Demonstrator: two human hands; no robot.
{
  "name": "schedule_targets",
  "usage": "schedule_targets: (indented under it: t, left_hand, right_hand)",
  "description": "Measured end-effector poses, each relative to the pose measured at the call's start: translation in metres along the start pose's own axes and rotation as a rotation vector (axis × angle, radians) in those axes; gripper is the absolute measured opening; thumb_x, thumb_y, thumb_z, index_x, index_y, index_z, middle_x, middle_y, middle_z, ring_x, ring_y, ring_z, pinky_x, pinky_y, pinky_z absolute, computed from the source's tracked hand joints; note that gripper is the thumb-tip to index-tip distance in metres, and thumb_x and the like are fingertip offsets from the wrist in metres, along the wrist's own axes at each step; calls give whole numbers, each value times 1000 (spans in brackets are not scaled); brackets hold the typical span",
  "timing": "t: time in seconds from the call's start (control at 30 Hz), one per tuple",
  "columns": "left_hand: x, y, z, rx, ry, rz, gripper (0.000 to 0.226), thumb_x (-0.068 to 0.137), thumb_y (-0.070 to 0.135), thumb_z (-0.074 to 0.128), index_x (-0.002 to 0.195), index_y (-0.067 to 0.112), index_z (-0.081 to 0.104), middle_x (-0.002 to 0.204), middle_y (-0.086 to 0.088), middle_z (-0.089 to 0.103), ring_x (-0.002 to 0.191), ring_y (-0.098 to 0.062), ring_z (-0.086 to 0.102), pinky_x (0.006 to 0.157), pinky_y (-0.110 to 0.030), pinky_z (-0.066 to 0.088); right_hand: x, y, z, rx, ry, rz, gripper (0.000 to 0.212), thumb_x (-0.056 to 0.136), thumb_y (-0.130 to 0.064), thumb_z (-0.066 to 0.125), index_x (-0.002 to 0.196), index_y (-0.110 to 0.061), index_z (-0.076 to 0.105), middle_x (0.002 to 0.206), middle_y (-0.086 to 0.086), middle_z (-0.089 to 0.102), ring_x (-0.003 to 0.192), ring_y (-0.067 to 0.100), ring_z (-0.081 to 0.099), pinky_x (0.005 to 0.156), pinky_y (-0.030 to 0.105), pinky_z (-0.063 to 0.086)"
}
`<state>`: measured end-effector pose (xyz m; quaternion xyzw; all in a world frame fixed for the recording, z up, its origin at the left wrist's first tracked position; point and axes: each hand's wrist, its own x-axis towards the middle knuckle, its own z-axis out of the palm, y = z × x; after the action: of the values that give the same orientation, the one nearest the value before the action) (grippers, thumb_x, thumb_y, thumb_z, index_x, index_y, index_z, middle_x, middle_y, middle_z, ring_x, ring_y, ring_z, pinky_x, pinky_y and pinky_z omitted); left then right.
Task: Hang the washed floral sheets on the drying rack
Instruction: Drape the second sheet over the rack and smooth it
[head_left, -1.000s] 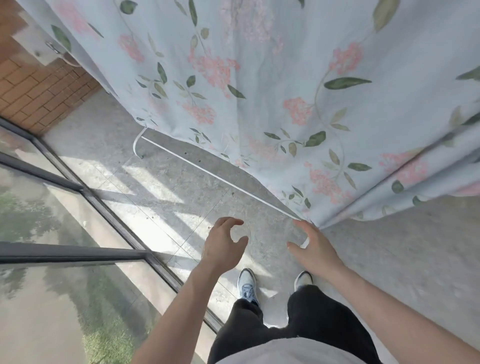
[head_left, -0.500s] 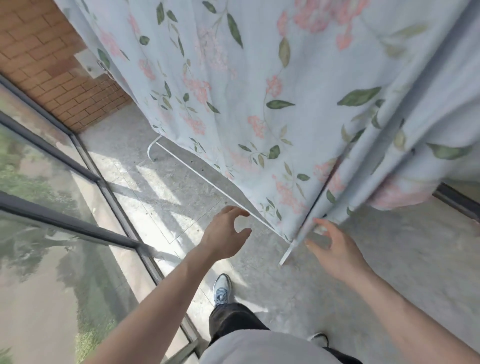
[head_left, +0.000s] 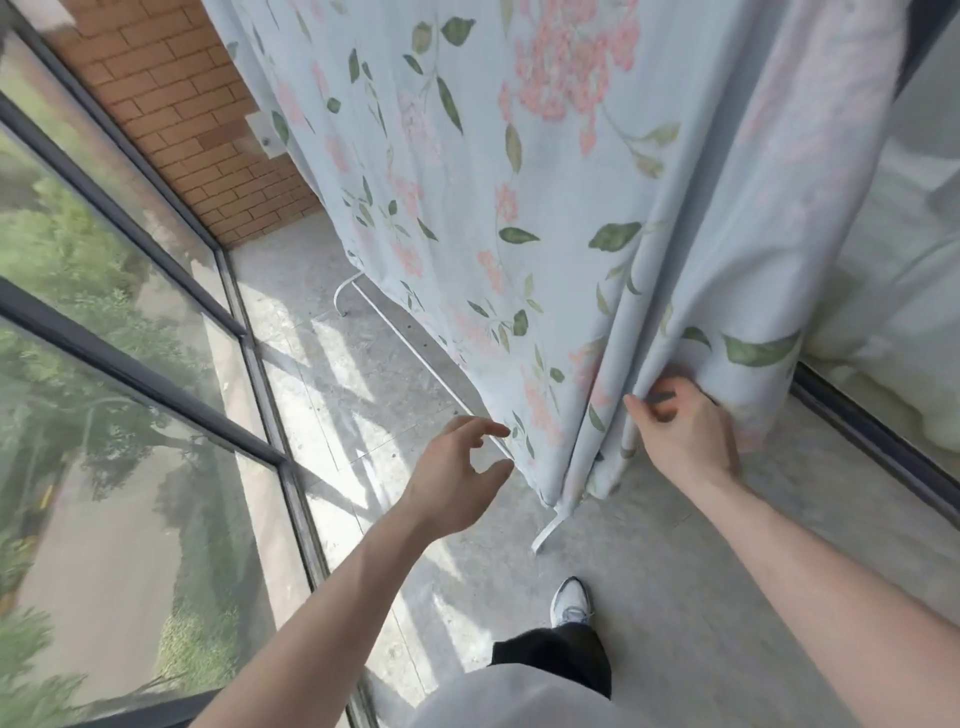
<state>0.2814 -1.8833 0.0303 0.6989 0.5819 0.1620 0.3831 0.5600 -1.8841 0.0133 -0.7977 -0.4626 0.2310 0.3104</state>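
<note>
A pale blue floral sheet, printed with pink blossoms and green leaves, hung in long folds from above and filled most of the upper view, its lower hem ending just above the concrete floor. The sheet draped over a white drying rack, of which only a low floor rail and two curved feet showed beneath the hem; the nearer foot poked out from under the bunched corner of cloth. To the left ran a dark-framed glass wall with greenery beyond it, meeting a brick wall at the far corner. Sunlight fell in bars across the floor beside the glass.

The person stood close to the sheet's near corner, both bare forearms reaching forward. The right hand held a vertical fold of the sheet near the hem, its grip clamped on the cloth, with the fingers curled into the fabric and the thumb lying along the crease. The left hand hovered just beside the sheet's lower edge, its grip apart, fingers loosely spread and holding nothing, the forefinger pointing toward the hem. Below, a dark trouser leg and one white shoe stood on the floor.
</note>
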Motion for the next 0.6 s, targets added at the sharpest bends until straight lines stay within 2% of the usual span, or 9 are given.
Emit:
schedule_targets:
  t: [0.1, 0.2, 0.3, 0.43, 0.53, 0.6]
  left_hand:
    - [22, 17, 3, -11, 53, 13, 33, 94, 32, 69, 127, 35, 65, 134, 19, 54, 114, 0, 57, 97, -27, 50]
    - [44, 41, 11, -23, 80, 28, 32, 94, 32, 69, 125, 37, 65, 130, 23, 55, 113, 3, 56, 97, -30, 52]
    - [63, 66, 19, -48, 90, 53, 31, 93, 33, 68, 124, 38, 65, 128, 24, 56, 114, 2, 57, 97, -33, 52]
    - [80, 96, 22, -53, 114, 99, 33, 92, 34, 68, 125, 39, 63, 128, 25, 57, 113, 4, 57, 95, -33, 53]
    - [83, 117, 22, -83, 149, 113, 35, 93, 32, 69, 128, 37, 62, 127, 26, 57, 113, 5, 58, 95, -26, 51]
    - [83, 131, 22, -90, 184, 134, 36, 93, 31, 70, 128, 36, 61, 126, 26, 59, 113, 4, 59, 94, -23, 51]
  right_hand:
    - [20, 14, -9, -82, 2, -73, 34, 93, -41, 62, 69, -17, 59, 63, -6, 69, 74, 30, 67, 66, 40, 54]
    - [40, 36, -30, -151, -1, -77, 33, 94, -38, 59, 68, -18, 58, 61, -7, 67, 69, 29, 66, 62, 40, 54]
    - [62, 48, -52, -188, -26, -90, 30, 94, -34, 61, 68, -19, 61, 61, -9, 67, 71, 32, 68, 64, 40, 55]
    - [88, 40, -69, -154, -198, -188, 37, 94, -37, 63, 63, -17, 62, 57, -5, 67, 63, 17, 67, 66, 38, 57]
    - [97, 24, -82, -227, -316, -286, 50, 96, -41, 64, 54, -20, 46, 51, -5, 56, 57, 11, 57, 59, 30, 45]
    - [106, 19, -91, -269, -321, -346, 46, 92, -53, 64, 59, -23, 54, 59, -9, 63, 64, 10, 61, 63, 30, 50]
